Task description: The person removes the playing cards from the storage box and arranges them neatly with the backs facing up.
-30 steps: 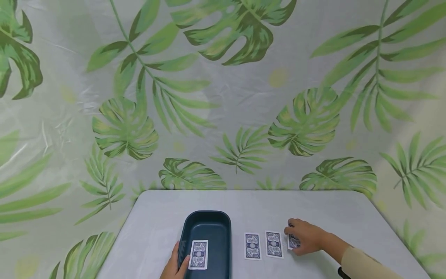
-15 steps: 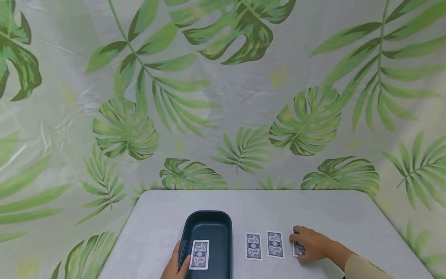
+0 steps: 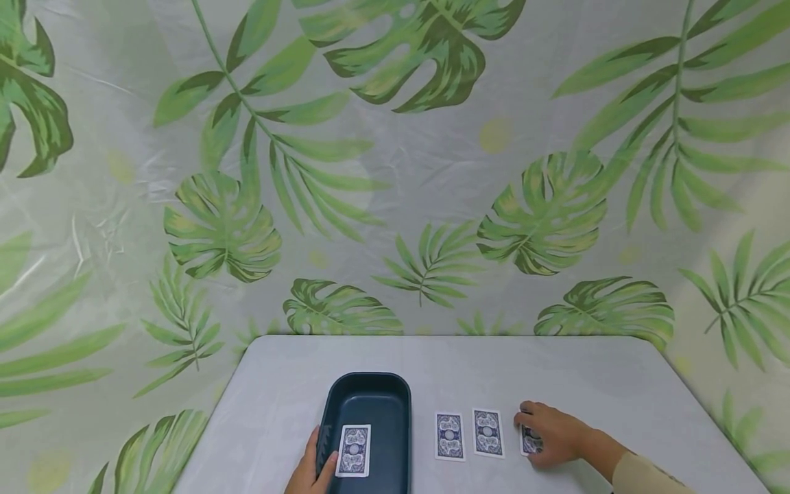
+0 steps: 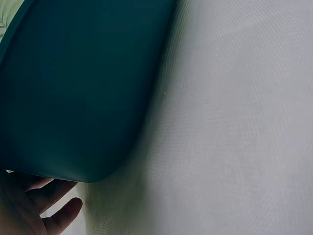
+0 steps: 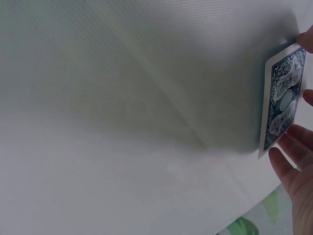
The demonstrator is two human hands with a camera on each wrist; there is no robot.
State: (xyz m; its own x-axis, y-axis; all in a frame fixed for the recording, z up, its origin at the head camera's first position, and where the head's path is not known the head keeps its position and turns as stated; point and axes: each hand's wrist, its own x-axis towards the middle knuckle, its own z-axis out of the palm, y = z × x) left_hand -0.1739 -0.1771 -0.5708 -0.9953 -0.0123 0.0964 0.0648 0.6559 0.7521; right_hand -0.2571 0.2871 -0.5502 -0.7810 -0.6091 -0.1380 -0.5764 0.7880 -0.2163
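My left hand (image 3: 310, 472) grips the left side of a dark blue-green rectangular tray (image 3: 401, 405), thumb over the rim. In the left wrist view, fingers (image 4: 54, 193) lie under the edge of the tray (image 4: 93, 88). A playing card (image 3: 354, 451) with a blue patterned back lies inside it. To the right, my right hand (image 3: 555, 433) pinches another playing card (image 3: 529, 439), mostly covered in the head view. The right wrist view has that card (image 5: 284, 98) between thumb and fingers at its short ends, slightly tilted. Its face is hidden.
Two more playing cards, a left one (image 3: 449, 436) and a right one (image 3: 488, 433), lie back-up between tray and right hand. A white cloth covers the table (image 3: 469, 367). Behind it hangs a leaf-patterned sheet (image 3: 420, 178).
My right hand has shifted right and a little nearer with its card, widening the gap to the neighbouring card. Over the last half second it has barely moved. The left hand and tray stay put.
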